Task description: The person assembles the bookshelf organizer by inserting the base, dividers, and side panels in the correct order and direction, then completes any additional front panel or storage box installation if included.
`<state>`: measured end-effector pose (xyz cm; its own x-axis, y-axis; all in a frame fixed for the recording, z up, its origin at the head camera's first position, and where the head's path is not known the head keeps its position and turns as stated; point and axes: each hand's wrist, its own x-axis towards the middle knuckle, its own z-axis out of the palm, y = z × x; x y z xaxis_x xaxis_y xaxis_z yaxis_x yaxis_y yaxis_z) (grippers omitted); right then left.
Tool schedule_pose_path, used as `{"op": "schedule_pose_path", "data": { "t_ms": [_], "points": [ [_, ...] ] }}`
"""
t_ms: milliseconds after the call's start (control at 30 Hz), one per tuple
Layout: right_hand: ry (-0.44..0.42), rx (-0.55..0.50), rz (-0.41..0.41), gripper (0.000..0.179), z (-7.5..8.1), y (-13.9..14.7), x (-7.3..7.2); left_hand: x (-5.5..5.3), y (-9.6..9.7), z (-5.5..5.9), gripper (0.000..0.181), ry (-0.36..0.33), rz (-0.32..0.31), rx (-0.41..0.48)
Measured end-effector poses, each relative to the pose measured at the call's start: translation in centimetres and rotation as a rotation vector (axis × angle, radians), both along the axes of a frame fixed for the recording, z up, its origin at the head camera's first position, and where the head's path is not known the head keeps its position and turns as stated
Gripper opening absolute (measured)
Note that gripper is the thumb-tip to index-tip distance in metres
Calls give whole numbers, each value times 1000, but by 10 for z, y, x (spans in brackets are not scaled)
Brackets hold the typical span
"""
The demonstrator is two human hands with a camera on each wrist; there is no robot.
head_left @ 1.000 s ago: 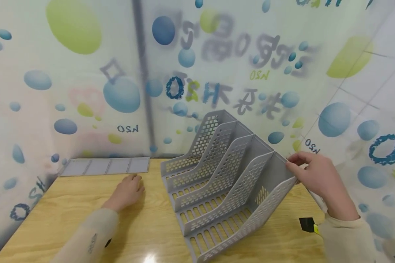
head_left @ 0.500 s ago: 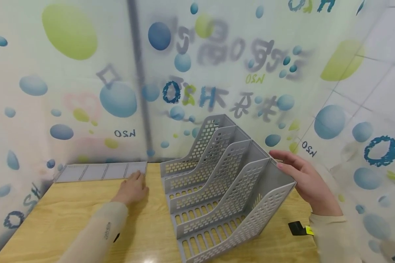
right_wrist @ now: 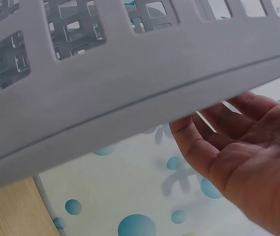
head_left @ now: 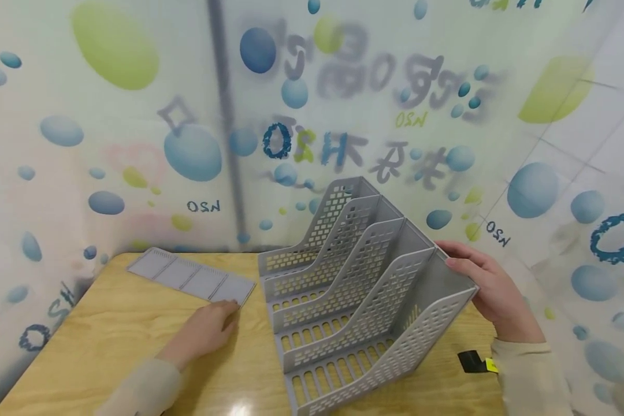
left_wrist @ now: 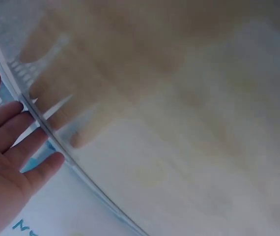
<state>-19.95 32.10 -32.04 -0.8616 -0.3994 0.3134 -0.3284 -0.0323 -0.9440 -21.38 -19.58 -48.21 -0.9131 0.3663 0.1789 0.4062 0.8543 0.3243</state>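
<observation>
A grey desktop file organizer (head_left: 343,300) with several slots and perforated dividers stands at an angle on the table in the head view. My right hand (head_left: 494,289) grips the top of its back panel at the right end, thumb inside and fingers behind. In the right wrist view, the right hand (right_wrist: 248,147) is partly hidden by the organizer's side wall (right_wrist: 130,88). A flat grey panel (head_left: 187,274) with thin ridges lies slanted at the left. My left hand (head_left: 203,332) touches its near right corner. The left hand's fingers look straight in the left wrist view (left_wrist: 12,152).
The wooden table (head_left: 109,341) reaches back to a curtain (head_left: 177,190) printed with bubbles and lettering. A small black item with a yellow-green part (head_left: 473,362) lies near the right forearm. The organizer takes up the middle and right of the table.
The left hand has reached the flat panel and drawn its right end nearer, so it now lies slanted away from the back edge. The right hand has shifted its grip along the organizer's top edge.
</observation>
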Motion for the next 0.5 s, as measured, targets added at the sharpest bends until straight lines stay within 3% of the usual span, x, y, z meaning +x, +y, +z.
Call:
{"op": "schedule_pose_path", "data": {
  "t_ms": [167, 300, 400, 500],
  "points": [
    [1, 14, -8, 41, 3, 1, 3, 14, -2, 0, 24, 75, -31, 22],
    [-3, 19, -5, 41, 3, 1, 3, 14, -7, 3, 23, 121, -30, 32],
    [-6, 20, -5, 41, 3, 0, 2, 4, -12, 9, 37, 92, 69, -5],
    [-10, 9, 0, 42, 2, 0, 1, -12, -20, 16, 59, -18, 226, -61]
  ]
}}
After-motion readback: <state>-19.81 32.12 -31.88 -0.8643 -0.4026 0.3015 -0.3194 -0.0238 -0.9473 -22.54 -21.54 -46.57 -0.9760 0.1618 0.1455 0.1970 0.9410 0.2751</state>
